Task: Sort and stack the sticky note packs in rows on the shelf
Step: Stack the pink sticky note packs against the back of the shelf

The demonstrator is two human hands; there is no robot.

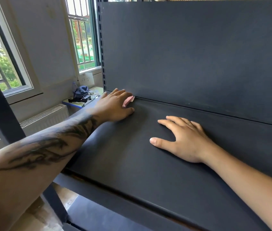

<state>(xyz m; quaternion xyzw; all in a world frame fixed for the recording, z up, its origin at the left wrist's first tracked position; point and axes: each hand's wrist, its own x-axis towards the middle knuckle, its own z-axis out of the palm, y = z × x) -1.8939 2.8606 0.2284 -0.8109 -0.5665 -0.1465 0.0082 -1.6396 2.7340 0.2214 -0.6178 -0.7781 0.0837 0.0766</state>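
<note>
A pink sticky note pack (128, 101) lies at the back left corner of the dark shelf board (132, 155), against the back panel. My left hand (115, 105) covers most of the pack, fingers curled round it and thumb alongside on the board. My right hand (182, 139) rests flat on the shelf board to the right, fingers spread and straight, holding nothing. A ring shows on one finger. No other packs are visible.
The tall dark back panel (198, 55) closes off the rear of the shelf. A perforated upright post (102, 55) stands at the left corner. Beyond it a desk (75, 102) with a dark bag (81, 92), a radiator (45, 117) and windows.
</note>
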